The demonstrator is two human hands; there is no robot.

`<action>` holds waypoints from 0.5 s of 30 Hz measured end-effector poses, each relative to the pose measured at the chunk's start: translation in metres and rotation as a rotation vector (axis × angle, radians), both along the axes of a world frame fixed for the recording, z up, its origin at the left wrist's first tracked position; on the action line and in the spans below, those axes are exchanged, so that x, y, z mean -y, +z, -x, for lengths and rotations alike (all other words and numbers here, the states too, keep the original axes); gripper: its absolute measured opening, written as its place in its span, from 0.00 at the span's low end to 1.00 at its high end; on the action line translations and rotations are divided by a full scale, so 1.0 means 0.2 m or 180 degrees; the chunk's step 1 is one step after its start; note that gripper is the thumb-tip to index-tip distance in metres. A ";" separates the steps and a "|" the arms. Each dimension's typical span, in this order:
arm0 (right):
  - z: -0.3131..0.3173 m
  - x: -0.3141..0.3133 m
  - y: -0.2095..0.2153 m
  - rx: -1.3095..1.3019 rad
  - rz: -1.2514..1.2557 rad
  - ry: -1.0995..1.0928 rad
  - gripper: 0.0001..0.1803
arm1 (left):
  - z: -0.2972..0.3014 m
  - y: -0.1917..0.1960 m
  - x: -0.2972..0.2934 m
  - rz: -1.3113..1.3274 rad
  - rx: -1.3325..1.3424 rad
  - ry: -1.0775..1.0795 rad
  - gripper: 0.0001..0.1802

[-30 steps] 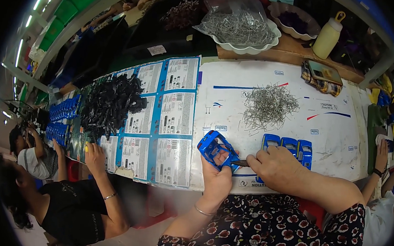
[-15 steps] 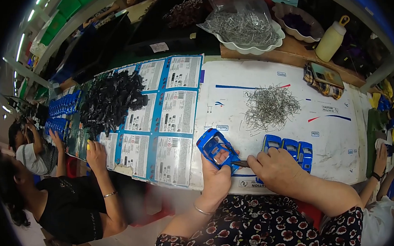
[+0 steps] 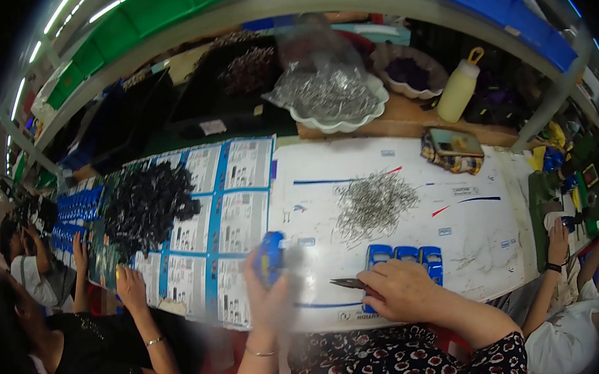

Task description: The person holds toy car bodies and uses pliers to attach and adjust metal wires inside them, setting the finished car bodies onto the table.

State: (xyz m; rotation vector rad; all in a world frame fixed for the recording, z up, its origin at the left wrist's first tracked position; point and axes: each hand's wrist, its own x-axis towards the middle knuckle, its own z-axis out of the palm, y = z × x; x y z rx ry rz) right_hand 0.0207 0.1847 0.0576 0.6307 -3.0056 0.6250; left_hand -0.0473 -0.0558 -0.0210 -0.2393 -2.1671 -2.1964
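A blue toy car body is gripped in my left hand, raised over the front edge of the table and smeared by motion. My right hand is closed around a pair of pliers, whose dark jaws point left toward the car body without touching it. Just beyond my right hand, several blue toy car bodies stand in a row, partly covered by the hand. Farther back on the white sheet lies a tangled heap of thin metal wire pieces.
Left of me is a pile of black plastic parts on printed card sheets. A scalloped white bowl with a bag of metal pieces, a pale bottle and a phone stand behind. Co-workers sit on both sides.
My left hand has moved left with the car body and turned it on edge, away from the pliers. The pliers' jaws now show fully. The whole view has shifted.
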 end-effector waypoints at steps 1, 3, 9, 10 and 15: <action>-0.02 -0.02 0.00 0.0093 0.0196 -0.0122 0.15 | 0.03 -0.05 0.09 0.0228 -0.0239 0.0240 0.35; -0.07 -0.08 -0.03 -0.0009 0.0276 -0.0336 0.18 | 0.09 -0.03 0.23 0.1918 -0.0831 0.0910 0.32; -0.24 -0.32 -0.07 -0.0535 0.0409 -0.1724 0.20 | 0.19 -0.02 0.42 0.4189 -0.0796 0.1635 0.34; -0.27 -0.36 -0.08 -0.0514 0.0420 -0.1748 0.20 | 0.18 -0.02 0.42 0.4466 -0.1064 0.1788 0.33; -0.36 -0.48 -0.13 -0.0098 0.0723 -0.2634 0.18 | 0.17 0.03 0.10 0.3276 -0.2042 0.0642 0.27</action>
